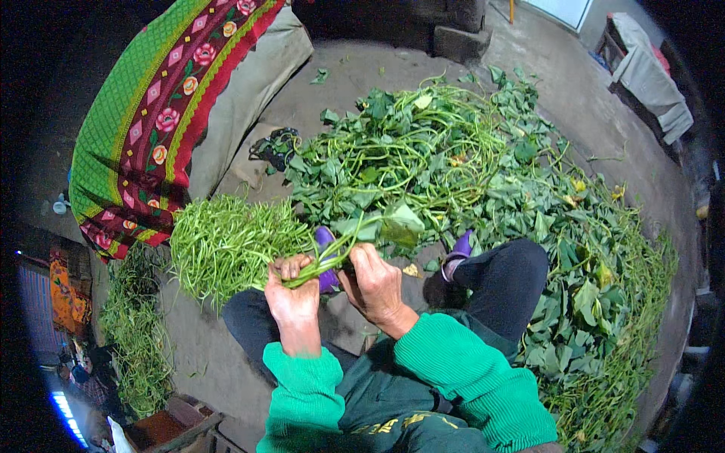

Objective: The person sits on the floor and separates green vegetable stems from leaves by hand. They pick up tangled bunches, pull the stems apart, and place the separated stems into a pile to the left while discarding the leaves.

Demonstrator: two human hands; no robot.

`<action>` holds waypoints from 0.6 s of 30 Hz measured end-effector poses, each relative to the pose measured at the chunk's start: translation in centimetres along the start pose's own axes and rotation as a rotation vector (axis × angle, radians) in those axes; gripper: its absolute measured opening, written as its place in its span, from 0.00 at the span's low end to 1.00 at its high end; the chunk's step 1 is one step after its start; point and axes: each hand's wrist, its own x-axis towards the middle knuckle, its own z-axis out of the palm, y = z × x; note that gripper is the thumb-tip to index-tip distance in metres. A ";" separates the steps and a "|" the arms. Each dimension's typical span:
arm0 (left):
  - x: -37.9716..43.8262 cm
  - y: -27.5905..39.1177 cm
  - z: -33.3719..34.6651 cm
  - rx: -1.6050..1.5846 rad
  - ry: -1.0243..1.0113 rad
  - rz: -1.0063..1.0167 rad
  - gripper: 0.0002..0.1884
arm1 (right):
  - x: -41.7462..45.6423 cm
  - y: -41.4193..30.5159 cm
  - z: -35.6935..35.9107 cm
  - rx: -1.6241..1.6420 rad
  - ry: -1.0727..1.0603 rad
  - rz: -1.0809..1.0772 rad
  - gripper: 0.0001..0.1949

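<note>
My left hand (293, 283) is closed round a small bunch of green leaf stalks (323, 266). Close beside it on the right, my right hand (372, 277) has its fingers bent at the upper part of the same bunch, by a stalk with a broad green leaf (402, 223); its fingertips are partly hidden. Left of my hands lies a heap of leafless light-green stalks (226, 243). Beyond my hands spreads a large pile of leafy vines (419, 153), which curves down the right side.
A flowered green and red cloth (158, 119) partly covers a pale sheet (255, 85) at the upper left. Another strip of vines (136, 340) lies at the far left. A black plastic bag (277, 147) is by the leafy pile. A wooden box (170, 424) stands at the lower left.
</note>
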 end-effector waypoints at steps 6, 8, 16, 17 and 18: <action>0.8 0.2 -1.0 -0.054 -0.178 0.012 0.15 | -0.5 -1.3 -0.9 -0.065 -0.027 -0.068 0.09; 1.2 0.1 -1.6 -0.064 -0.314 0.017 0.14 | -1.0 -1.5 -1.0 -0.023 -0.102 -0.075 0.11; 0.8 0.6 -1.7 -0.059 -0.446 0.042 0.12 | -1.7 -1.1 -1.1 0.333 -0.242 0.449 0.07; 0.5 1.0 -1.7 -0.020 -0.498 0.087 0.12 | -1.6 -0.3 -1.4 0.466 -0.207 0.665 0.07; 0.3 1.3 -1.2 -0.004 -0.508 0.108 0.13 | -1.7 1.6 -1.8 0.476 -0.178 0.710 0.09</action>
